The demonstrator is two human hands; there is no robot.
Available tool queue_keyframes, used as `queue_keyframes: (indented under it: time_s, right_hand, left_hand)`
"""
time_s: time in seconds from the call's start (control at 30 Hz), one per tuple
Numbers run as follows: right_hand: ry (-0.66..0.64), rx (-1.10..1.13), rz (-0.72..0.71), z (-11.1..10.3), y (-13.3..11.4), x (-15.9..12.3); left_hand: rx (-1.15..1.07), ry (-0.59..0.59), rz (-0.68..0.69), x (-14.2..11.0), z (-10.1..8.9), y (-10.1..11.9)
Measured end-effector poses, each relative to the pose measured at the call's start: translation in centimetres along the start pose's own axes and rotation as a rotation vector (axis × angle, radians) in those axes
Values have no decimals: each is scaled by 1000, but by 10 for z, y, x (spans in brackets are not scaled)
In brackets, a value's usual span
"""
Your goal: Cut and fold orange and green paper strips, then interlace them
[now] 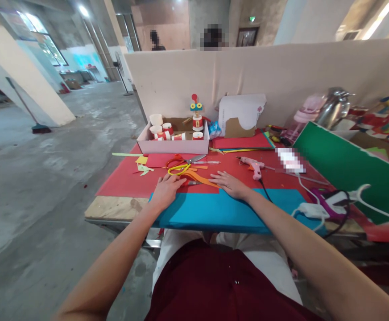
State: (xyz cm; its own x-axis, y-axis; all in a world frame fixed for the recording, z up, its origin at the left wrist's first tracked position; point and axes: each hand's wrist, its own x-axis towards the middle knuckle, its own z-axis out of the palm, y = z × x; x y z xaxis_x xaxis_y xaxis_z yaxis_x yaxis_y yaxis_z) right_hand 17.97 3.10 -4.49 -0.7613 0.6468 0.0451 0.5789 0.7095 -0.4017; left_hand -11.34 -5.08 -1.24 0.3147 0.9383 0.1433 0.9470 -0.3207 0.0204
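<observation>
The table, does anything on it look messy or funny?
A bit: pale green scraps lie jumbled left of the red-and-yellow scissors, and in the box some paper cups look tipped over while others stand, so both spots seem untidy.

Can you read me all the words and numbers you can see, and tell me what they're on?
None are clear enough to read.
Red-and-white paper cup under the yellow-eyed figure: gold label marks, too small.
White packaging: faint print and a red mark, too blurred.
Green sign above the door: too small.
</observation>
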Motion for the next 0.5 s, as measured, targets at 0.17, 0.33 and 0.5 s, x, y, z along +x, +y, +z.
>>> queue_keyframes:
  time_s: [0.17,0.33,0.5]
  right_hand:
    - [0,1,10,0,-2,1]
    - [19,15,-6,0,-2,0]
    - [31,9,-15,0,-2,-1]
  left_hand:
    - [10,-8,14,0,0,3]
    - [6,15,14,-1,2,5]
    - [-6,-14,31,2,2,9]
